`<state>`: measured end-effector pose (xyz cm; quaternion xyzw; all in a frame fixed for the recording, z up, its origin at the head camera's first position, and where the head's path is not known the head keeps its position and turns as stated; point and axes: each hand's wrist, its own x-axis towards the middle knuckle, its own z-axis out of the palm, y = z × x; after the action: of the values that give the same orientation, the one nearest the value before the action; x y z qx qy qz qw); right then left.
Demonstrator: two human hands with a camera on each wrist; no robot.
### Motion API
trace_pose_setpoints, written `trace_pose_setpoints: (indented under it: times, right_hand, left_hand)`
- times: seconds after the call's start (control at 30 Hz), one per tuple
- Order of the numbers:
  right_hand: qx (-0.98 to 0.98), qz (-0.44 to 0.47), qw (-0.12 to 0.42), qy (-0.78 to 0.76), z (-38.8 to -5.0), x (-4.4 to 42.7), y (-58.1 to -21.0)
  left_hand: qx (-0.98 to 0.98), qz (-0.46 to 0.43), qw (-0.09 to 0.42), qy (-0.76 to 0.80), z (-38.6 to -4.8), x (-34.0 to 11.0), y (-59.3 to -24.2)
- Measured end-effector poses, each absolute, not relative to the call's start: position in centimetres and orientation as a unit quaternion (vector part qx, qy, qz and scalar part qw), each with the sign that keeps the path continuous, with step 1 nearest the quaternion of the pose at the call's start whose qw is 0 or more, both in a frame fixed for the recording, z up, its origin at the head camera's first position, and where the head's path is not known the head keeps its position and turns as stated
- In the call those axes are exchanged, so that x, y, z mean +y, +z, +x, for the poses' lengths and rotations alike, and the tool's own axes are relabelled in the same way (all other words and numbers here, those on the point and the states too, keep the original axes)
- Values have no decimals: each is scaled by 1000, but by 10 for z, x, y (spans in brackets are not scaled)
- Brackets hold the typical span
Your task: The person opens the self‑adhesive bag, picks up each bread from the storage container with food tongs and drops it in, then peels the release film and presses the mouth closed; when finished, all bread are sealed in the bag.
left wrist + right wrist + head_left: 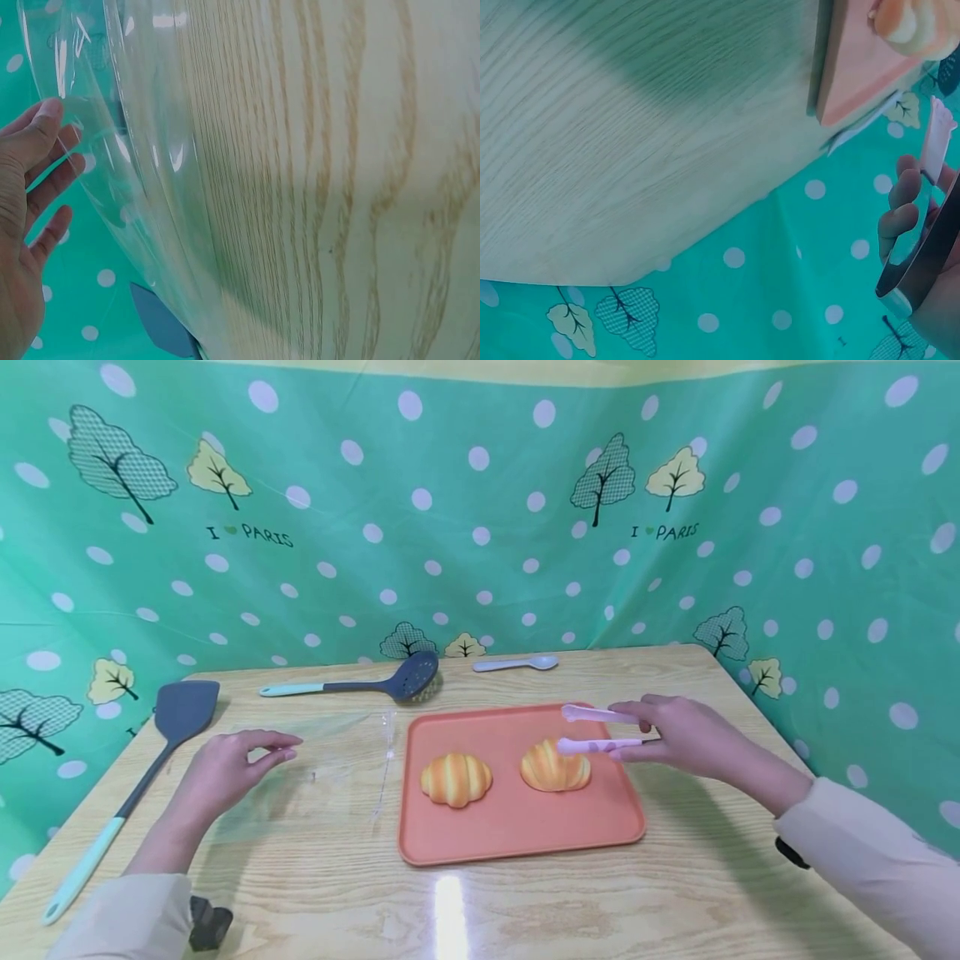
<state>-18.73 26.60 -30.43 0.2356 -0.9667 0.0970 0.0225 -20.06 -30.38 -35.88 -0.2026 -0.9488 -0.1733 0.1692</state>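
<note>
My left hand [225, 772] pinches the edge of a clear plastic bag [127, 150] between thumb and fingers. The bag stretches over the table on the left, its outline faint in the head view. In my right hand [693, 735] is a pair of tongs [600, 746] with pink tips and metal arms; the tips stand apart. They hover over the right part of a pink tray [495, 835]. One croissant [557, 767] lies beneath the lower tip, and I cannot tell whether they touch. A second croissant [456, 779] sits on the tray's left half.
A dark turner [183, 710] with a mint handle lies along the table's left edge. Behind the bag is a slotted ladle [412, 677], and a small pale spoon [517, 664] lies at the back. Green patterned cloth [480, 510] rises around the wooden table [330, 902].
</note>
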Motion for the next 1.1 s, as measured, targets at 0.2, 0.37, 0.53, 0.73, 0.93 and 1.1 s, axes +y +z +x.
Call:
trace_pose_setpoints:
  times: [0.2, 0.37, 0.53, 0.73, 0.93, 1.1]
  right_hand:
    - [-963, 254, 16, 87, -188, 261, -310]
    - [-958, 279, 25, 59, -190, 260, -315]
    - [-952, 304, 33, 32, -193, 259, -316]
    - [-946, 324, 34, 7, -193, 260, -316]
    - [-944, 327, 32, -4, -196, 260, -316]
    - [-946, 324, 22, -9, -198, 258, -315]
  left_hand:
    - [-948, -205, 170, -173, -201, -305, -359]
    - [-949, -206, 171, -170, -202, -305, -360]
    - [-947, -212, 177, -167, -203, -304, -359]
    - [-945, -214, 177, -172, -203, -304, -359]
    - [-946, -211, 172, -175, -202, -303, -356]
    - [-947, -209, 169, -177, -201, -303, -355]
